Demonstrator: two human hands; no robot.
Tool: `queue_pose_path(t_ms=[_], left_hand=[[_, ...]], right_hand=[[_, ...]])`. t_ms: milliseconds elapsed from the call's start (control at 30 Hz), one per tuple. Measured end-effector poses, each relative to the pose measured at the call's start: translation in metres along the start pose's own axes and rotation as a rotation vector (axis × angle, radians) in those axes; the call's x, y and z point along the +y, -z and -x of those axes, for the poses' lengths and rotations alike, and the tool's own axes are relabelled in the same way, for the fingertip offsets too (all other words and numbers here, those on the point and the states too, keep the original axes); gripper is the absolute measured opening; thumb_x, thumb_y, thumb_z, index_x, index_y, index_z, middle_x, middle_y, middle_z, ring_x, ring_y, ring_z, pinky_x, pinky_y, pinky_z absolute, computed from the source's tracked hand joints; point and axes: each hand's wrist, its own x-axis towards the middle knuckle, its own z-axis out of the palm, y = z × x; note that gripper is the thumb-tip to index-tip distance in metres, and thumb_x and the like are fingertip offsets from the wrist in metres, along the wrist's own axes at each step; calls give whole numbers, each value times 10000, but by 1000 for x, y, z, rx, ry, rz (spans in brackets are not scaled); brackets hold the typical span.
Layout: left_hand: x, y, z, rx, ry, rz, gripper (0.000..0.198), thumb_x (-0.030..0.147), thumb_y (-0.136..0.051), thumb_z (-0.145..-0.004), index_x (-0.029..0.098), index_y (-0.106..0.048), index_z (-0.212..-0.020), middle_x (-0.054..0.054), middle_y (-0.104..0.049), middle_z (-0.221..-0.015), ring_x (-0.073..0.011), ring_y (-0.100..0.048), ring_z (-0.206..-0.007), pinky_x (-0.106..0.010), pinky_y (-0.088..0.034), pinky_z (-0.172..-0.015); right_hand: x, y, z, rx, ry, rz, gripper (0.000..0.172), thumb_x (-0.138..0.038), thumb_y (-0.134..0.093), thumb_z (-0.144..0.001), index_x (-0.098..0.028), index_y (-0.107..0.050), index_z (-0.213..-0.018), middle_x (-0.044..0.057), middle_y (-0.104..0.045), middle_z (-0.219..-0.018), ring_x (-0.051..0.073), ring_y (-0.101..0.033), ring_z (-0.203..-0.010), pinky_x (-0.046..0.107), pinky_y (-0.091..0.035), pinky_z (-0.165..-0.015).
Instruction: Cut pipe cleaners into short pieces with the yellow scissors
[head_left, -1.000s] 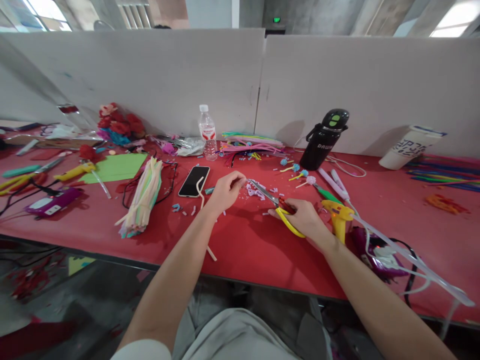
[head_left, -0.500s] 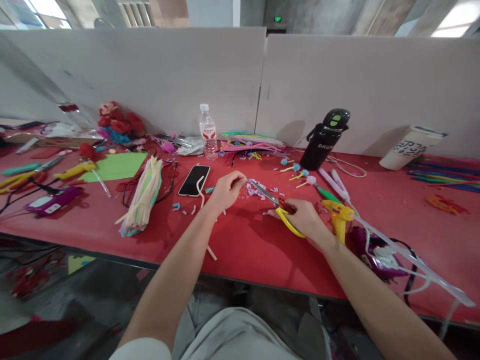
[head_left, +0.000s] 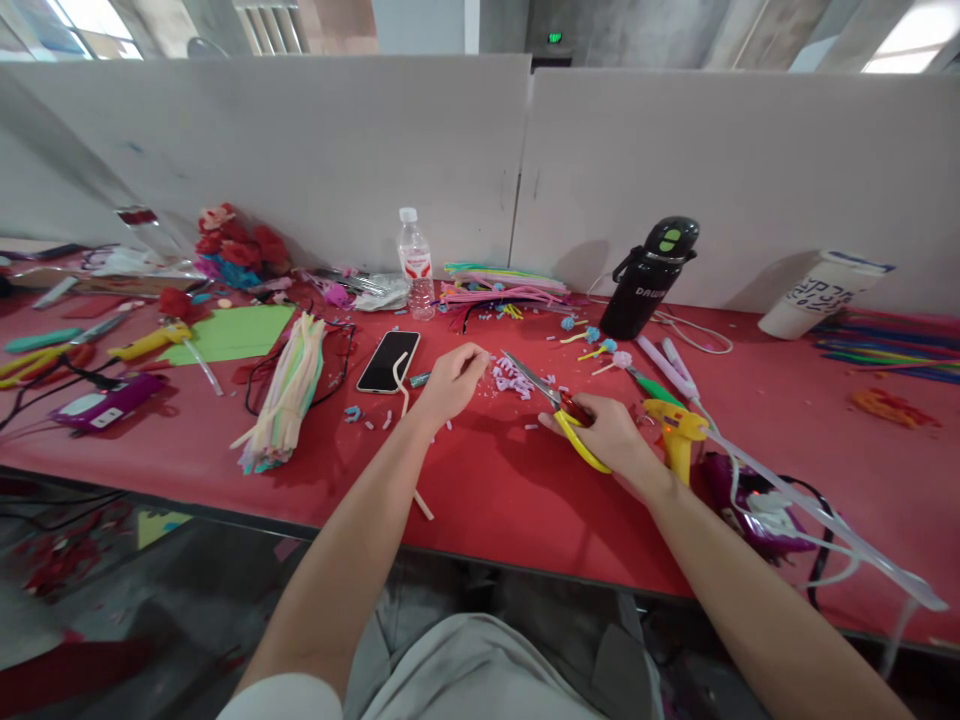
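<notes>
My right hand is wrapped round the handles of a pair of scissors with yellow and red grips. Their blades point up and to the left, over a small heap of cut lilac pieces on the red table. Just left of the heap, my left hand is closed in a pinch; whatever lies between its fingertips is too small to make out. A cream pipe cleaner runs beside a phone and passes beneath my left forearm.
A bundle of pale pipe cleaners lies left. Several small pompom flowers sit before a black bottle. A yellow glue gun and its clear stick are close to my right wrist. A water bottle stands at the back.
The scissor tips have drawn slightly away from my left fingertips. My left hand has shifted a little to the left, and the lilac heap shows more fully.
</notes>
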Motion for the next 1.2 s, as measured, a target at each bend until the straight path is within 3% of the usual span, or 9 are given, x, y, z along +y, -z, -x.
queue_pose_path(t_ms=[500, 1200], left_hand=[[12, 2, 1, -20, -11, -88, 336, 410, -391, -944, 169, -489, -730, 21, -479, -647, -107, -429, -619, -249, -324, -607], [11, 1, 2, -37, -15, -88, 328, 393, -389, -942, 169, -484, -722, 23, -469, -645, -104, -420, -614, -251, -314, -606]], right_hand=[[-1, 1, 0, -48, 10, -30, 532, -645, -661, -690, -185, -410, -598, -43, -355, -564, 88, -296, -540, 217, -233, -460], [-2, 3, -1, -49, 9, 35, 533, -628, -669, -692, -186, -395, -577, -51, -340, -548, 88, -275, -536, 225, -214, -464]])
